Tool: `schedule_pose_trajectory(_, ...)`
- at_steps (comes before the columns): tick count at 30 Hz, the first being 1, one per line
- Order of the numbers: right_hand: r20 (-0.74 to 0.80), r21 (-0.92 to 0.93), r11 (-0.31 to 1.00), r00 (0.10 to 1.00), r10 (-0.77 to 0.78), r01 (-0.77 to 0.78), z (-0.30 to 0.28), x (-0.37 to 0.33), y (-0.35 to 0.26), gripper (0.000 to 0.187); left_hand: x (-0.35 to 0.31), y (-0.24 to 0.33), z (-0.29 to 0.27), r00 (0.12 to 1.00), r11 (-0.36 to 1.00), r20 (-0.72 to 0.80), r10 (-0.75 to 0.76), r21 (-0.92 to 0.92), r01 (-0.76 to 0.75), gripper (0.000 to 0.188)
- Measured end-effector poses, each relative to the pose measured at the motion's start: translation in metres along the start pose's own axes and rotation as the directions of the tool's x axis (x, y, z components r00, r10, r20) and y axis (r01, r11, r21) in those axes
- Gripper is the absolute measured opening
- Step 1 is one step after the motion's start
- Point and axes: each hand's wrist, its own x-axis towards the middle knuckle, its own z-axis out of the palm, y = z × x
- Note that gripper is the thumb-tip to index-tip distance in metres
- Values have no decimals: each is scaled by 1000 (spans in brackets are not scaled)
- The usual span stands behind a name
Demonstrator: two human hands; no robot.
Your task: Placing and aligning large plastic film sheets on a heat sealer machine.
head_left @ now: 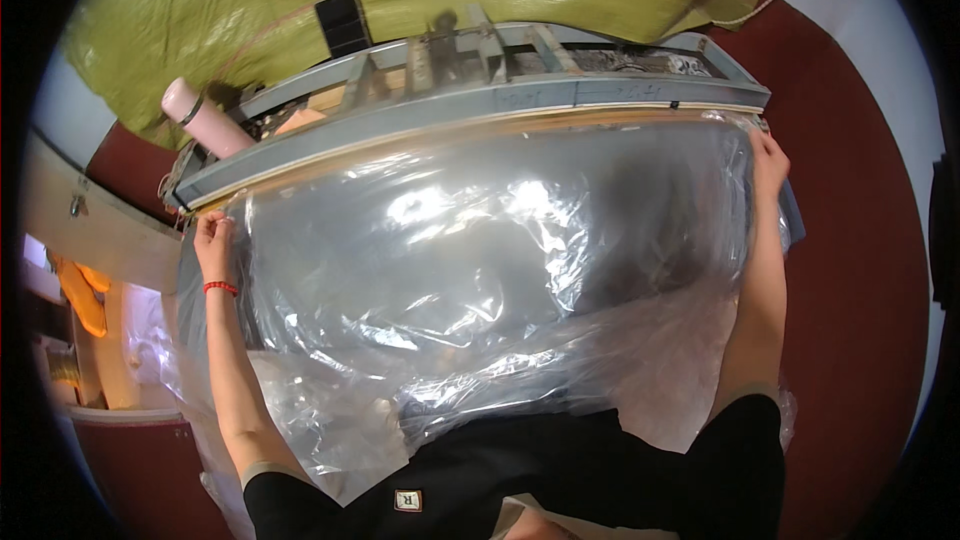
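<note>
While the bare left hand (214, 230) and bare right hand (767, 162) pinch its far corners, fingertips together, clear, glossy, wrinkled plastic film (450, 260) spans between them, probably light, limp, slippery, easily torn; best held by gathered edges.

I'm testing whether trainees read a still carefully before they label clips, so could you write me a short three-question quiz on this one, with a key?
1. True or false: the left hand and the right hand are wide apart, near opposite sides of the clear plastic sheet.

2. On which side is the red bracelet worn?
A) right
B) left
C) both

3. Fill in the blank: the pink flask leans near the ______ end of the grey metal frame, as the wearer sees it.

Key: 1. True. 2. B. 3. Left.
</note>
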Motion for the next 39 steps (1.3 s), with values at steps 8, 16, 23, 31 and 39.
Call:
schedule_pose_trajectory(8,-487,-395,889,768,-416,231,-22,-54,-121,28,-85,94,-23,955,987,247,162,-52,-154,1)
schedule_pose_trajectory(16,315,727,512,440,-841,458,141,-244,-422,38,-153,141,-56,954,985,246,170,-77,-156,10)
schedule_pose_trajectory(23,698,715,666,157,-699,-215,177,-294,-410,13,-154,114,-122,783,663,616,-85,622,-417,23)
schedule_pose_trajectory(31,472,74,984,875,107,-161,19,-82,-76,20,-207,-21,-219,660,210,413,-628,906,-367,19)
schedule_pose_trajectory(39,-193,-188,904,917,348,-383,-226,8,175,27,-48,30,-222,944,376,126,306,894,-241,15)
